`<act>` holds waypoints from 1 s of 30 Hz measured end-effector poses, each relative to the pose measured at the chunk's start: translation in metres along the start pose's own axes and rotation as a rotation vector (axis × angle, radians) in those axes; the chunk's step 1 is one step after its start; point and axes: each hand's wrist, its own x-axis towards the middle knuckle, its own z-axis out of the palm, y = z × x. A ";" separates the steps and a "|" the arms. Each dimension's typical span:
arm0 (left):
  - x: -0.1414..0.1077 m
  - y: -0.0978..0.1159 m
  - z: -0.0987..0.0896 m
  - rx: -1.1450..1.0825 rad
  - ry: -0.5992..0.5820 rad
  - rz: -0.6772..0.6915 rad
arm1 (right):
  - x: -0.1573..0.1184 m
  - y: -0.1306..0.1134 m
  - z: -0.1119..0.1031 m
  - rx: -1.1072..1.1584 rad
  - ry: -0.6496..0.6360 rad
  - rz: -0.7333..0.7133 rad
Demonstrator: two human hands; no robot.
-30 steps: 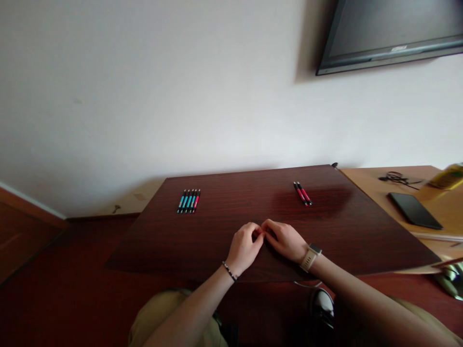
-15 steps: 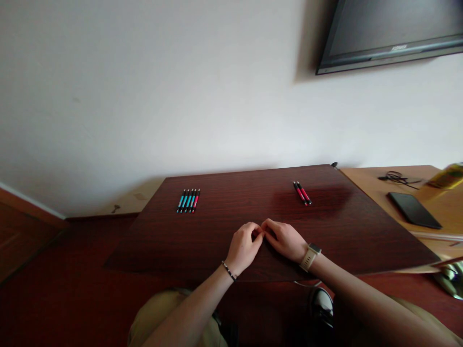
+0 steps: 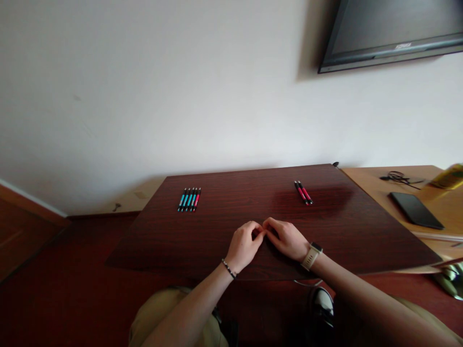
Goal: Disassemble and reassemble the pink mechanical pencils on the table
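Observation:
My left hand rests over the near part of the dark wooden table, thumb and fingers curled together in a pinch. My right hand is curled the same way, and the fingertips of both hands meet. I see nothing held in either one. Beyond them to the left lies a neat row of several blue pens with a pink pen at its right end. Two pink pens lie side by side farther back on the right.
On the right, a lighter wooden desk adjoins the table, bearing a black phone, a coiled black cable and a yellow object. A television hangs on the white wall behind.
The view has shifted very slightly. My hands stay together in the same pose, and the pens lie as before.

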 end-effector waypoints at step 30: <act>0.019 -0.114 -0.170 0.918 0.262 -0.500 | -0.008 -0.012 0.001 -0.107 -0.088 -0.021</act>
